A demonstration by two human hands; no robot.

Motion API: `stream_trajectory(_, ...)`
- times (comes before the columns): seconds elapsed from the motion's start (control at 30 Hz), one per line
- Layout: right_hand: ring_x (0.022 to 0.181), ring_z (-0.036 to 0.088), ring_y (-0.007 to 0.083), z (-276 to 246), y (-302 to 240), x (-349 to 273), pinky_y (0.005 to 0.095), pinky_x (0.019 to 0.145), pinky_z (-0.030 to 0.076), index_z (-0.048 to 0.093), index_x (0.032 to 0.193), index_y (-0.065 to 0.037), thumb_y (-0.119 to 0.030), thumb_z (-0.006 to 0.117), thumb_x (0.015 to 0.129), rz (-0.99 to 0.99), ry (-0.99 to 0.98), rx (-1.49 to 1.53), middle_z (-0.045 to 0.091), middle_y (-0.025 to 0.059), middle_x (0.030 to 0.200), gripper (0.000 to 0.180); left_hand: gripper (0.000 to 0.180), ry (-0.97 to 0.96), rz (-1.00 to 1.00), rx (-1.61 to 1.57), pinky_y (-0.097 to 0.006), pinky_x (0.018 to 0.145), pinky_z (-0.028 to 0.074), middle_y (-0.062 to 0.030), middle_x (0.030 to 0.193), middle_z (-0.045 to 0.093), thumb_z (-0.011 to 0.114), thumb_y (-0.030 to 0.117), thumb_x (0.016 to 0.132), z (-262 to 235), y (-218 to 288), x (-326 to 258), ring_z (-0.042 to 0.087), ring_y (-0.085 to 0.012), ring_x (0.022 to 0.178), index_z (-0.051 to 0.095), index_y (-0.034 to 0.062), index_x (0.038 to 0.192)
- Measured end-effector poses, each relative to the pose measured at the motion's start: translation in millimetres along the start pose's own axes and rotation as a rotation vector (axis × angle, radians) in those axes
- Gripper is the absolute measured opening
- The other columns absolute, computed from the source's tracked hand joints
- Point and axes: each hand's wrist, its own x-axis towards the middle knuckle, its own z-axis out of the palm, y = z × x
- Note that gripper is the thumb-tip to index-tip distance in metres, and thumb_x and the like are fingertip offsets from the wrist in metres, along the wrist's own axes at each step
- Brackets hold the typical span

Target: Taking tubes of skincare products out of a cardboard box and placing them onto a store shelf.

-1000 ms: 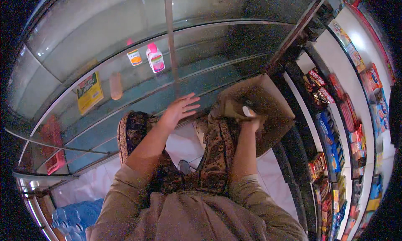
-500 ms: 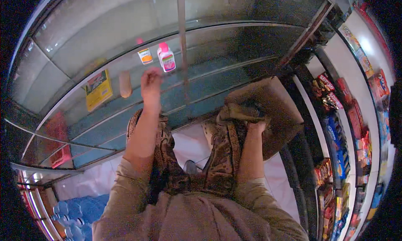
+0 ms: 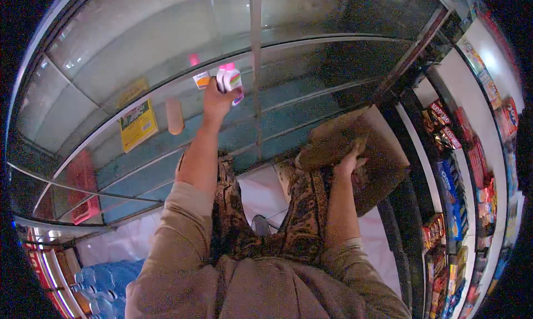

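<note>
My left hand [image 3: 218,101] is closed on a white plastic bottle [image 3: 228,79] with a pink cap, inside the glass display case. Just left of it shows another white bottle shape [image 3: 201,80] with an orange label and pink cap; whether it is a second bottle or a reflection I cannot tell. My right hand [image 3: 350,159] is at the cardboard box [image 3: 383,136], with its fingers on a flap. The box stands open beside my right knee, its inside dark and hard to make out.
A yellow booklet [image 3: 139,126] and a beige rounded object [image 3: 175,116] are left of the bottles. A pink-red plastic item [image 3: 84,205] sits at the case's left end. Blue-tinted water bottles [image 3: 105,285] are at lower left. Snack shelves [image 3: 472,191] line the right side.
My left hand has reached forward and closed on the white bottle. My right hand has shifted up along the box, and its flap stands differently. The view has turned slightly.
</note>
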Motion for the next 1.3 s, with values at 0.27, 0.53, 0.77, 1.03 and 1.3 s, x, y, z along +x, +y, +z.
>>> stream_trajectory(0.27,0.116,0.035,0.0238,67.7,6.8,-73.6,0.036,0.097,0.026,0.031,0.129,-0.006,-0.049,0.037,0.086,0.12,-0.493,0.175,0.032,0.0065,0.131,0.061,0.038,-0.059,-0.235,-1.014,-0.029,0.07,0.045,-0.0038,0.092,0.056,0.06,0.009,0.07,-14.2,-3.1,-45.9,0.055,-0.0155,0.082,0.046,0.0059,0.105)
stream_trajectory(0.53,0.113,0.039,0.0267,88.8,23.0,-180.6,0.0324,0.095,0.029,0.035,0.122,0.005,-0.035,0.042,0.088,-0.262,-0.749,-0.534,0.039,0.0145,0.126,0.053,0.05,-0.314,-0.417,-0.727,-0.029,0.07,0.044,-0.005,0.093,0.055,0.057,0.04,0.079,-13.0,-11.0,-144.7,0.052,-0.0146,0.084,0.042,0.0072,0.113)
stream_trajectory(0.77,0.121,0.03,0.028,100.6,-0.3,-203.7,0.034,0.099,0.024,0.019,0.131,0.002,-0.031,0.061,0.076,-0.777,-0.905,-0.83,0.029,0.0216,0.131,0.076,0.033,-0.607,-0.51,-0.895,-0.029,0.065,0.043,-0.006,0.096,0.054,0.043,0.024,0.085,-16.1,21.6,-183.7,0.052,-0.0163,0.08,0.047,0.0048,0.111)
stream_trajectory(1.03,0.114,0.039,0.029,80.6,9.7,-195.7,0.0327,0.094,0.032,0.027,0.128,-0.001,-0.024,0.066,0.072,-0.455,-1.039,-0.569,0.039,0.0173,0.12,0.072,0.022,-0.647,-0.737,-1.374,-0.029,0.063,0.043,-0.0077,0.094,0.054,0.043,0.014,0.082,13.4,-25.4,-177.0,0.053,-0.0167,0.077,0.05,0.0032,0.099)
stream_trajectory(1.3,0.078,0.058,0.0311,68.6,43.7,-169.3,0.0397,0.068,0.046,0.049,0.104,0.001,-0.021,0.064,0.071,-0.616,-0.599,-1.207,0.059,0.0169,0.08,0.042,0.021,-0.38,-0.652,-1.148,-0.029,0.06,0.044,-0.0041,0.084,0.054,0.052,0.009,0.077,25.8,-5.1,-176.9,0.054,-0.0169,0.071,0.047,0.0055,0.097)
